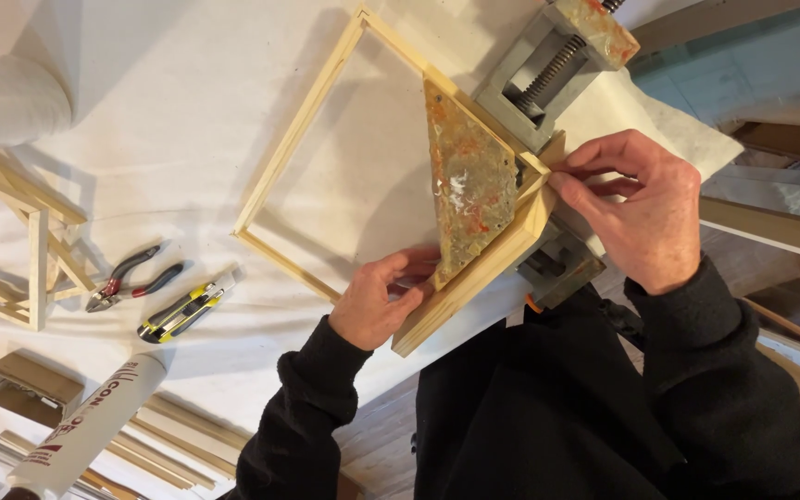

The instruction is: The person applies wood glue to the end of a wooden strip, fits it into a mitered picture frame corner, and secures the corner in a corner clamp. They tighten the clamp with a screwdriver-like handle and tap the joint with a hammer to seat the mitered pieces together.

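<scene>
Now, the square frame of pale wooden strips lies flat on the white cloth-covered table, 1 corner seated in the grey metal corner clamp at the table's near edge. A triangular clamp plate, stained with orange and white paint, sits over that corner, inside the mitre joint.

Your left hand grips the near strip of the frame just below the plate: fingers curled over the top, thumb along the strip's inner side, pinched firmly on the wood. Your right hand is at the outer tip of the corner, with thumb and forefinger pressed together on the end of the joint; whether anything small is held between them cannot be told. Both arms wear black sleeves.

The clamp's threaded screw runs up and away from the corner. A second screw block shows partly beneath the right hand.

Further out on the cloth, to your left: pliers with red and black handles, then a yellow and black utility knife just beside them. Nearer the table edge lies a white cartridge tube. At far left sits a stack of more pale wooden frames, well apart from the work.
</scene>
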